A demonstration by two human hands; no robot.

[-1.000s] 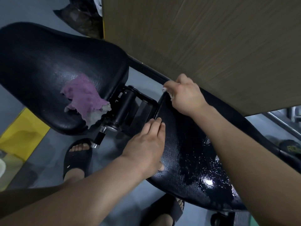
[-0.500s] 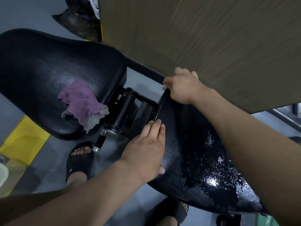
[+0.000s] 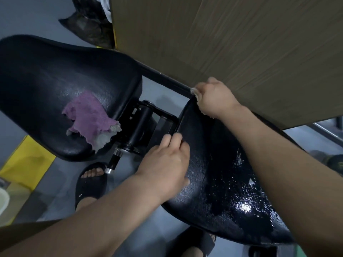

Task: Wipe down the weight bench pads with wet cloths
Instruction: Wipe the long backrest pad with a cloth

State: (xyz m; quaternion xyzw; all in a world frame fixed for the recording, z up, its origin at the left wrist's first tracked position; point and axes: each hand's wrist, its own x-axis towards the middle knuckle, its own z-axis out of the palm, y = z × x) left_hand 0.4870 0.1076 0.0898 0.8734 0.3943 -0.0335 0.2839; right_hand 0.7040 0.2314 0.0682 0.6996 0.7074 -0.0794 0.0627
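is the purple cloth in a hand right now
No, the purple cloth lies loose on the left pad; left hand and right hand are at the right pad.

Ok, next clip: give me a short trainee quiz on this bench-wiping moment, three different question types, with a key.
1. True or false: the purple cloth lies on the pad that both hands touch.
2. The left hand is: A) resting with straight fingers on that pad's near edge; B) gripping the purple cloth; C) hanging free of the bench.
3. What does the right hand hold, and where?

Key
1. False: it lies on the other pad.
2. A.
3. A pale cloth, at the wet pad's far corner.
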